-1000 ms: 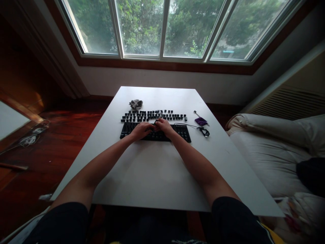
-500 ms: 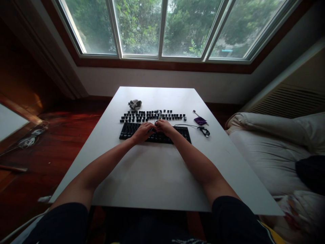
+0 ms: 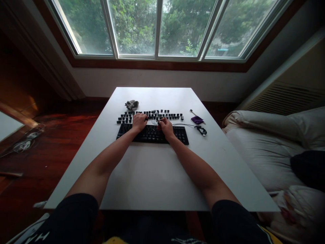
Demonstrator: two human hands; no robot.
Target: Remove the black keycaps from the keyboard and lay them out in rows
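Observation:
A black keyboard (image 3: 150, 135) lies across the white table, with rows of loose black keycaps (image 3: 175, 116) behind it. My left hand (image 3: 139, 121) is over the keyboard's back edge and the nearest keycaps, its fingers closed around a small dark piece that looks like a keycap. At the middle of the keyboard, my right hand (image 3: 166, 127) is closed in a pinch. Something small and dark, with a reddish part, shows at its fingertips, too small to name. Thin wire curves between the two hands.
A crumpled grey cloth (image 3: 131, 104) lies behind the keycaps on the left. To the right are a small brush (image 3: 192, 111), a purple pouch (image 3: 197, 119) and a coiled black cable (image 3: 201, 130). A cushioned sofa (image 3: 256, 149) stands beside the white table (image 3: 152, 176).
My hands were together over the keyboard and are now apart. The left has moved left and away from me to the keycaps; the right stays near the keyboard's middle. The view has shifted slightly.

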